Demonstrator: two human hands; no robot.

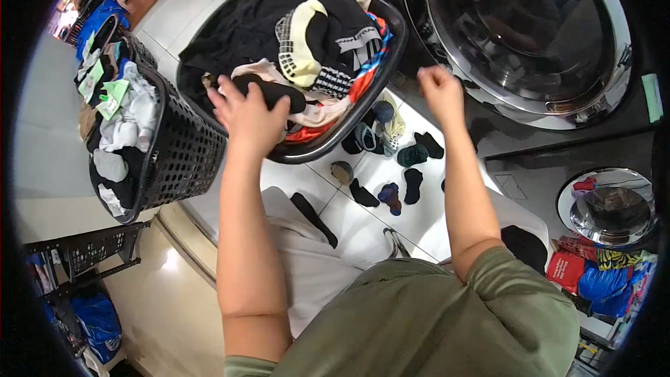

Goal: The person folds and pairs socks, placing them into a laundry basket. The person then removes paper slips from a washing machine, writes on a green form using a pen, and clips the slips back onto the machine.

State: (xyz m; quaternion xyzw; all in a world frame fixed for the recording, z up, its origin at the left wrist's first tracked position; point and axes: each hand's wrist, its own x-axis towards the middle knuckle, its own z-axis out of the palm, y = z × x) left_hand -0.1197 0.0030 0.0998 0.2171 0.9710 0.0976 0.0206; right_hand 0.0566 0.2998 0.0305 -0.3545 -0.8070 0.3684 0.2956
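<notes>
My left hand [251,115] is at the near rim of a black laundry basket [391,49], its fingers spread against a dark rolled piece of cloth [276,94]. Inside the basket lie black clothes [251,21], a pale yellow and black patterned sock [300,52] and red, white and blue fabric [363,84]. Raised in front of the washer door, my right hand [441,89] has its fingers curled closed; whatever they hold, if anything, cannot be made out. Several dark socks [413,185] are scattered on the white tiles below, between the two arms.
A tall perforated basket [185,146] heaped with light clothes stands at the left. The large round washer door [523,28] is at the upper right, with a smaller round door [607,206] below it. Blue bags [604,286] lie at the lower right.
</notes>
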